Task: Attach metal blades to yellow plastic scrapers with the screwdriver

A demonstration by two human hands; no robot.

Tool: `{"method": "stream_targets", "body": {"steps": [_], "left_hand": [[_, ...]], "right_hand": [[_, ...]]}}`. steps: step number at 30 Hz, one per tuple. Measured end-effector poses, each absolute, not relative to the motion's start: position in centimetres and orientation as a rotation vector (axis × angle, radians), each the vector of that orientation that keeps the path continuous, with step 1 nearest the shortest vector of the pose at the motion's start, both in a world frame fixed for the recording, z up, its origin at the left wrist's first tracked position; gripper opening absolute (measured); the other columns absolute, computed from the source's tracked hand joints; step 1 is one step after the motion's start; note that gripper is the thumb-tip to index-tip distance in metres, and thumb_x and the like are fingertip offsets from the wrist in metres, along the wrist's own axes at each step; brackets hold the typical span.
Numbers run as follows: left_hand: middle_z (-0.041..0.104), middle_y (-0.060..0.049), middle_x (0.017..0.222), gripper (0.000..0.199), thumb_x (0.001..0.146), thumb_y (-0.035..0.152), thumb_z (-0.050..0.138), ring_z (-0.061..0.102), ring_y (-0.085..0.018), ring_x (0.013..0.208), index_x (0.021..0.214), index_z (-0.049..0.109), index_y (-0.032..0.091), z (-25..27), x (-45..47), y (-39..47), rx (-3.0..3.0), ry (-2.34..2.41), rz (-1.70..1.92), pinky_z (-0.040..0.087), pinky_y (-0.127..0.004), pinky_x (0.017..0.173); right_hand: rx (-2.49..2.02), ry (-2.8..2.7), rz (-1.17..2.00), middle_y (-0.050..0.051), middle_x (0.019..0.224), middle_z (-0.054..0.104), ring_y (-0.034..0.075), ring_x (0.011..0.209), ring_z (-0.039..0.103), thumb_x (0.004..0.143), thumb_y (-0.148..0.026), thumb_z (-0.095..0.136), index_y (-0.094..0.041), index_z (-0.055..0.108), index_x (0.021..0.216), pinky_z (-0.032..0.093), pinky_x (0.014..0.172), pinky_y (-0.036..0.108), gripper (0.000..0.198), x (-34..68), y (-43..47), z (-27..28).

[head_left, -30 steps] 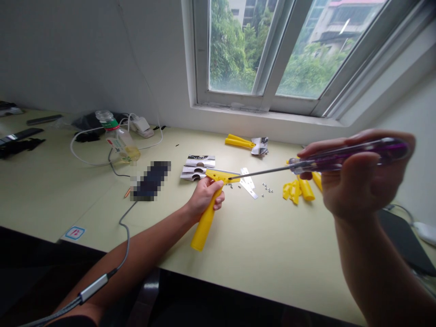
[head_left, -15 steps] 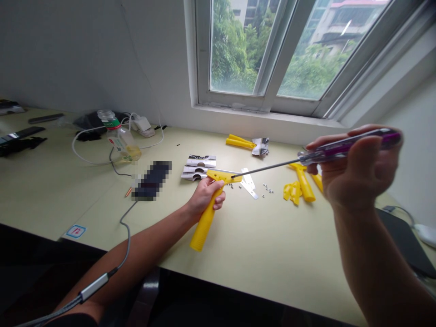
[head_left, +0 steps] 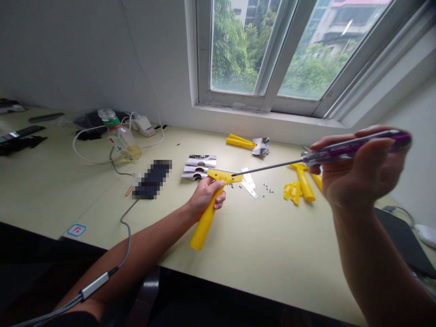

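My left hand (head_left: 207,196) is wrapped round the neck of a yellow scraper (head_left: 203,227), its handle slanting down toward me and its wide head at the top. A metal blade edge shows along the head's far side. In my right hand (head_left: 357,177) I grip a screwdriver (head_left: 340,149) with a clear and purple handle. Its long shaft runs leftward, and the tip meets the right part of the scraper head. Just beyond the head lie flat metal blades (head_left: 250,186), and several small nuts or screws (head_left: 267,188) are scattered beside them.
Yellow scraper parts (head_left: 303,184) lie to the right, and another yellow handle (head_left: 240,141) with a printed card lies near the wall. Printed cards (head_left: 197,167) sit behind my left hand. A bottle (head_left: 121,136), a blurred-out dark device (head_left: 153,179) and cables occupy the left side.
The screwdriver's handle and my right hand have shifted slightly to the right, the tip staying at the scraper head. My left hand keeps its hold on the scraper.
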State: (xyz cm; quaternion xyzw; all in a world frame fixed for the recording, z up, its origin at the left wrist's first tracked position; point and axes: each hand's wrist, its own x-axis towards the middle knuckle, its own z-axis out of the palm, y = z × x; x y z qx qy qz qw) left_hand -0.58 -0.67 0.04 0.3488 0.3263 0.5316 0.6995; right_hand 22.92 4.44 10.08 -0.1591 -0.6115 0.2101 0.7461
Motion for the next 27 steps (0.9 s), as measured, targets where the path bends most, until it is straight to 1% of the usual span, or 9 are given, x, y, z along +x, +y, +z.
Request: {"method": "stream_targets", "body": {"steps": [3,6,12,16,22,24,27], "left_hand": [[0.045,0.006,0.064,0.025,0.079,0.028,0.068,0.035,-0.002,0.042,0.088,0.047,0.017,0.0,-0.6,-0.7,0.787,0.742,1.188,0.027,-0.013,0.033],[0.043,0.006,0.063,0.025,0.078,0.028,0.068,0.036,-0.002,0.042,0.087,0.047,0.017,0.0,-0.5,-0.7,0.796,0.752,1.191,0.028,-0.013,0.033],[0.044,0.006,0.064,0.025,0.078,0.028,0.068,0.036,-0.002,0.042,0.087,0.047,0.017,0.0,-0.5,-0.7,0.806,0.763,1.197,0.029,-0.013,0.033],[0.046,0.006,0.066,0.026,0.078,0.029,0.068,0.037,-0.002,0.041,0.089,0.048,0.017,0.0,-0.4,-0.7,0.821,0.773,1.199,0.029,-0.014,0.033],[0.045,0.007,0.061,0.025,0.078,0.029,0.067,0.036,-0.003,0.04,0.09,0.048,0.017,0.1,-0.2,-1.0,0.85,0.823,1.221,0.03,-0.014,0.032],[0.045,0.007,0.06,0.025,0.079,0.029,0.066,0.037,-0.004,0.04,0.091,0.047,0.018,0.1,-0.1,-1.0,0.872,0.838,1.24,0.031,-0.015,0.032],[0.045,0.007,0.058,0.024,0.081,0.029,0.064,0.038,-0.005,0.04,0.092,0.046,0.018,0.0,0.1,-1.1,0.907,0.856,1.269,0.032,-0.016,0.032]], "right_hand": [[-0.331,-1.378,0.43,-0.002,0.065,0.069,0.015,0.045,0.061,0.092,-0.046,0.054,-0.021,0.046,0.095,0.041,0.031,0.024,0.027,23.2,4.3,10.2],[-0.331,-1.401,0.428,-0.002,0.064,0.068,0.016,0.047,0.063,0.092,-0.045,0.055,-0.02,0.047,0.096,0.043,0.031,0.024,0.026,23.2,4.2,10.2],[-0.345,-1.403,0.421,-0.006,0.056,0.056,0.018,0.057,0.068,0.09,-0.045,0.057,-0.02,0.049,0.093,0.045,0.034,0.023,0.026,23.0,3.9,10.2],[-0.388,-1.406,0.392,-0.005,0.056,0.056,0.018,0.055,0.067,0.088,-0.046,0.059,-0.02,0.048,0.093,0.044,0.035,0.023,0.029,22.9,3.7,10.3],[-0.496,-1.339,0.388,-0.008,0.055,0.054,0.017,0.049,0.065,0.083,-0.046,0.066,-0.021,0.044,0.094,0.05,0.039,0.026,0.035,22.5,3.5,10.3],[-0.531,-1.312,0.356,-0.008,0.056,0.051,0.017,0.049,0.064,0.084,-0.044,0.066,-0.021,0.042,0.092,0.046,0.034,0.024,0.035,22.2,3.4,10.3],[-0.619,-1.286,0.3,-0.008,0.057,0.05,0.016,0.043,0.06,0.085,-0.042,0.064,-0.022,0.039,0.09,0.036,0.026,0.021,0.032,21.9,3.1,10.4]]}}
